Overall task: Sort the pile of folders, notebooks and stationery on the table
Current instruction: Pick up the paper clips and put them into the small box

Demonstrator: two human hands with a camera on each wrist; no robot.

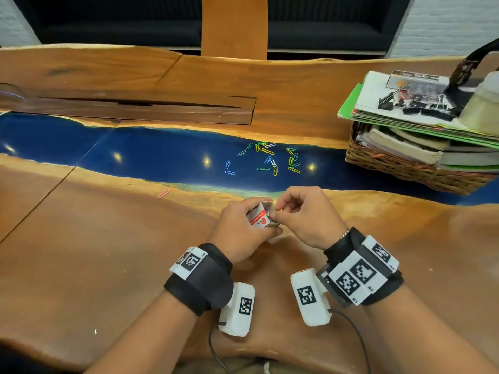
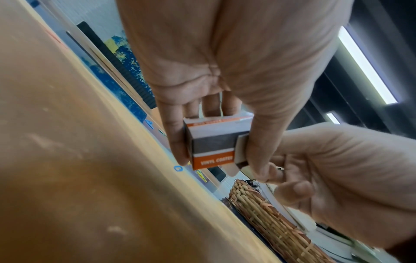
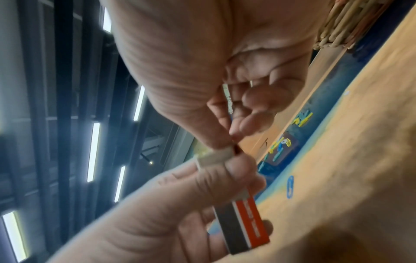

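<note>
Small clip box (image 1: 261, 217), orange and white with "VINYL COATED" printed on it, is held just above the near counter (image 1: 108, 252). Left hand (image 1: 239, 230) grips it round the sides. Right hand (image 1: 302, 214) pinches at the box's open end flap; whether a clip sits in that pinch, cannot tell. Loose coloured paper clips (image 1: 270, 157) lie scattered on the blue strip beyond the hands, and one pink clip (image 1: 164, 193) lies apart to the left. Wicker basket (image 1: 405, 168), far right, carries stacked folders (image 1: 421, 122) with binder clips (image 1: 421, 107) on top. Likely step: boxing clips. Best to keep the box mouth upward, hold the flap clear, feed a few clips at once and avoid squeezing the sides.
</note>
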